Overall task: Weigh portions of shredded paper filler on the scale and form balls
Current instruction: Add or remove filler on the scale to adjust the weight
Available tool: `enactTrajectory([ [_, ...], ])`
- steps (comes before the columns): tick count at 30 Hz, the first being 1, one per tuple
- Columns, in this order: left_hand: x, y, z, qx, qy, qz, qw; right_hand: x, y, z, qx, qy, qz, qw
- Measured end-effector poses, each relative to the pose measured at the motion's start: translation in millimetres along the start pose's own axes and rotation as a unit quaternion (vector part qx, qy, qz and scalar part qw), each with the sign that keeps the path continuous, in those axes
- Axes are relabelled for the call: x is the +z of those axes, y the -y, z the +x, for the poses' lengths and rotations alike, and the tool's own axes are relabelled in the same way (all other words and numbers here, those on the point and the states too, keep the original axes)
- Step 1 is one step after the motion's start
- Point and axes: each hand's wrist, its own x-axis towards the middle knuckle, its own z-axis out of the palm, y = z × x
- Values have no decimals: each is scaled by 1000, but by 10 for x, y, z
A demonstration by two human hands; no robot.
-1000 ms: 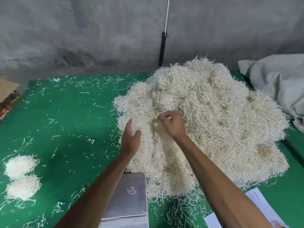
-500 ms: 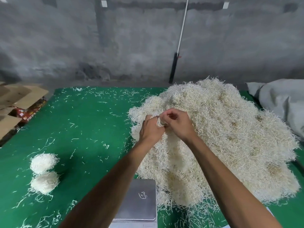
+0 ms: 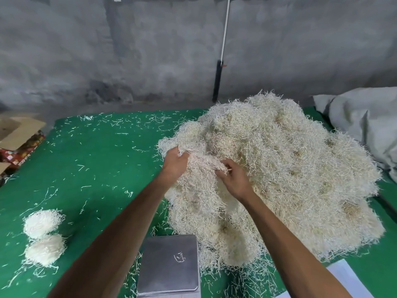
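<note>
Head view: pulling a portion off the filler heap, scale not loaded yet

Nearest, below and between the two forearms, the steel scale platform sits bare except a few stray shreds; nothing being weighed. Off to the left of the left arm, two finished balls lie touching each other on the green mat. White paper sheet at bottom right, outside the right arm.

Further out, both hands are in the near-left flank of the shredded paper heap. Left hand has fingers curled into a tuft at the heap's edge, gripping it. Right hand just beside it, fingers bent and pinching strands of the same tuft stretched between the hands.

Step, as judged: separating a portion, before weighing. Next move likely needs the tuft torn free of the tangled mass and brought back toward the body onto the scale; strands cling, so extra may drag along.

Beyond the hands: cardboard box far left, grey sack far right, pole against the concrete wall.
</note>
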Motion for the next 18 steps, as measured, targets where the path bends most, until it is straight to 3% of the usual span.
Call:
enactTrajectory([
  [7,-74,285,105,-92,-21,-83,992,17,-243,111,-14,-40,-144,989],
  [11,-332,327,216,-132,-60,-182,973,-125,-520,29,31,-98,-109,989],
  [14,-335,365,208,-132,-30,-212,968,-90,-572,-14,47,-86,-77,992],
  [18,-66,350,34,-92,101,-170,976,86,-362,-49,53,-80,33,995],
])
